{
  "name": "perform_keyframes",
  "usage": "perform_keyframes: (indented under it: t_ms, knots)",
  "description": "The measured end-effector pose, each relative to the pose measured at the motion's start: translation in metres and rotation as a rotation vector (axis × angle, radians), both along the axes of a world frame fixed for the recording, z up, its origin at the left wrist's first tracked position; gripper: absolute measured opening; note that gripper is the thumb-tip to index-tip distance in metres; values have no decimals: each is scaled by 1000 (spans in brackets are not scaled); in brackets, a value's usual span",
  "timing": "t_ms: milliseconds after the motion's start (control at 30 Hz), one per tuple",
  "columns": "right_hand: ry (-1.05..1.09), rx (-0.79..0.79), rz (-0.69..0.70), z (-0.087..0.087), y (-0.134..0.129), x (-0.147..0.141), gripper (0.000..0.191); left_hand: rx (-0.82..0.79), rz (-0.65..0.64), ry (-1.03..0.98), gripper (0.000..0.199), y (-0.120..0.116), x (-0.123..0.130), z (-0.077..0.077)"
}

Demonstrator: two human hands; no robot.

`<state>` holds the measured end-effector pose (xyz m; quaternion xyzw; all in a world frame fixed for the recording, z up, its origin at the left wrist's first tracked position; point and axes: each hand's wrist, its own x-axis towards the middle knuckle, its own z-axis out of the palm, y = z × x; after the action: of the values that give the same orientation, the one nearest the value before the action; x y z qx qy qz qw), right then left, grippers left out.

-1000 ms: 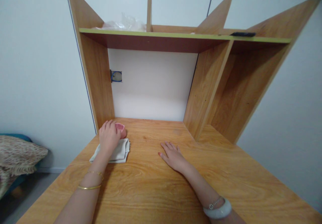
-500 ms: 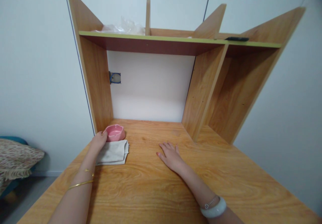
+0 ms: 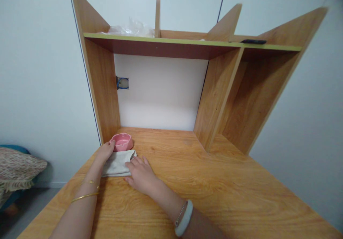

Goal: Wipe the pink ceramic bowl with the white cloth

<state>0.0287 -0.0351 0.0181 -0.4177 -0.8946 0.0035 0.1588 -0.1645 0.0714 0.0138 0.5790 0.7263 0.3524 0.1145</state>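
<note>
A pink ashtray (image 3: 123, 142) with a notched rim stands on the desk by the left side panel. My left hand (image 3: 106, 150) is closed on its left edge, the fingers partly hidden. Right in front of the ashtray lies a folded light grey cloth (image 3: 118, 163), its near left part close under my left wrist. My right hand (image 3: 142, 174) rests at the cloth's right edge, fingertips over it, with the thumb apart from the other fingers near the front corner. Nothing shows gripped in the right hand.
The wooden desk (image 3: 166, 210) carries a hutch with a shelf (image 3: 160, 40) above. Clear plastic bags (image 3: 131, 28) and a flat black object (image 3: 253, 41) lie on that shelf. An uncovered wall box (image 3: 123, 83) shows blue wire. A fringed patterned cover (image 3: 21, 165) is at the left.
My right hand has moved left across the desk, from the bare wood to the right edge of the cloth. My left hand stays at the ashtray.
</note>
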Motion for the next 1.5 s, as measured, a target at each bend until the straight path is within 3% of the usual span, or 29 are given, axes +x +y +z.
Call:
perform_keyframes:
  t_ms: [167,300,567,700,833,1100,1500]
  knots:
    - [-120,108,-37,3,12,-14,21,-84,-16,47,42,-1,1,5]
    - [-148,137,-81,6,17,2,23,-115,29,89,45,-1,5,7]
    - [-109,73,-445,13,19,97,23,-117,137,139,49,-13,18,7]
    - [-98,63,-561,17,17,145,24,-104,131,144,46,-15,23,11]
    - [-83,33,-610,13,17,174,20,-95,129,135,44,-13,26,13]
    - [-27,42,-610,-2,20,183,16,-102,99,69,39,-7,31,9]
    - [11,-3,-620,-6,21,185,18,-49,103,4,39,-14,38,8]
